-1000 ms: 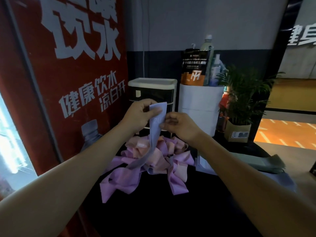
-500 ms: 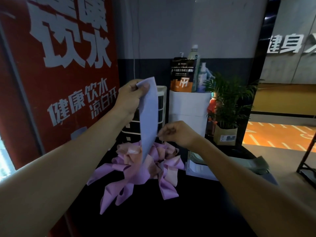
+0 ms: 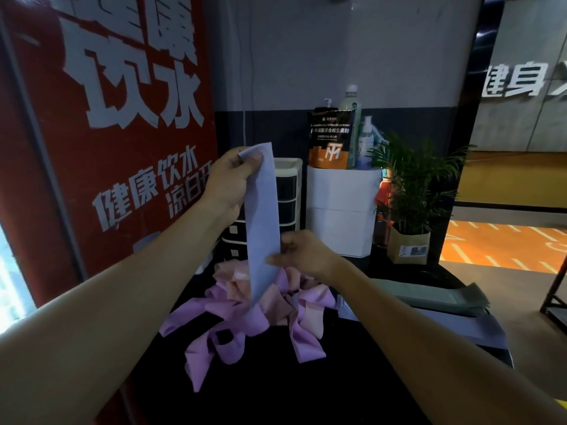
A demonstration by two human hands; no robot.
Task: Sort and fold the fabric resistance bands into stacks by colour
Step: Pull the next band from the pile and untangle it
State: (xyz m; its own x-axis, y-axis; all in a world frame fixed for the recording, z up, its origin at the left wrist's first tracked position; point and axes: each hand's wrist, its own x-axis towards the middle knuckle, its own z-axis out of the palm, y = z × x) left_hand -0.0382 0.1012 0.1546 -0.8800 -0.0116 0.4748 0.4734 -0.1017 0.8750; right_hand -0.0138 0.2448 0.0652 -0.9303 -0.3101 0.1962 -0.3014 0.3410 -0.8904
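Left hand [image 3: 230, 179] pinches the top end of a pale lavender-blue band [image 3: 263, 222], thumb over the front face, fingers curled behind. Band hangs straight down, flat, upright. Right hand [image 3: 302, 254] pinches the band's right edge lower down, thumb and fingertips closed on the fabric. Lower end of the band drops onto the loose pile [image 3: 254, 314], just in front of the right hand.

Landmark: the loose pile, a tangle of purple and peach-pink bands on the black table [image 3: 276, 391]. Both hands are above it, left one higher and further left.

Right of the pile, behind the right forearm: a flat stack of grey-green bands [image 3: 441, 297], and nearer the camera a flat lavender-blue stack [image 3: 460, 328] touching it. How many bands in each, cannot tell; lighting is dim and the forearm covers part of them.

Behind the pile: a small drawer unit [image 3: 288, 194], partly hidden by the hanging band. Right of that, a white cabinet [image 3: 342, 210] with a black-orange powder pouch [image 3: 333, 139] and bottles [image 3: 352, 105] on top. Further right of the pile, a potted plant [image 3: 411, 191] in a paper-wrapped pot. Left of the pile, a red panel with large white characters [image 3: 116, 124].
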